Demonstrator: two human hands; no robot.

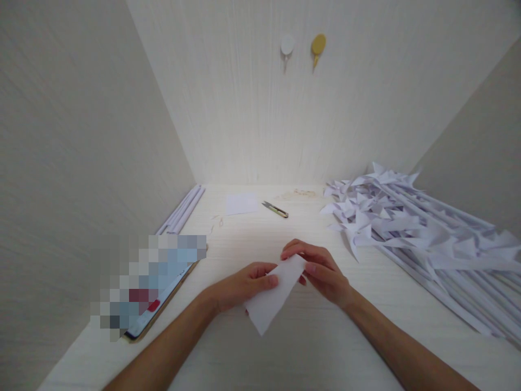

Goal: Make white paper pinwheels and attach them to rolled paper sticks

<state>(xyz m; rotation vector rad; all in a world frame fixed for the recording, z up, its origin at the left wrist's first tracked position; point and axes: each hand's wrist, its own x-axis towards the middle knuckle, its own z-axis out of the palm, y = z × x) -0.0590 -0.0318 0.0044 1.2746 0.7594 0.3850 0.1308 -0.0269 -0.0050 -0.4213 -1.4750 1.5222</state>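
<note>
The left hand (258,282) grips a sheet of paper (277,285) above the table (317,347), thumb on top. The right hand (321,269) pinches its far corner, while scissors (275,209) lie beyond.

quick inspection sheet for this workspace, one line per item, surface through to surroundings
surface: table, pale, faintly streaked
job's things: paper, white, held in both hands
clutter: pile of pointed paper pieces and long sticks at right; white rods and phone, partly pixelated, at left; sheet, snips and tan bits towards the back
grip: left hand, thumb on top of the paper; right hand, pinching its far end
cables: nothing seen
surroundings: back wall, left wall, right wall; white hook and gold hook on the back wall
</note>
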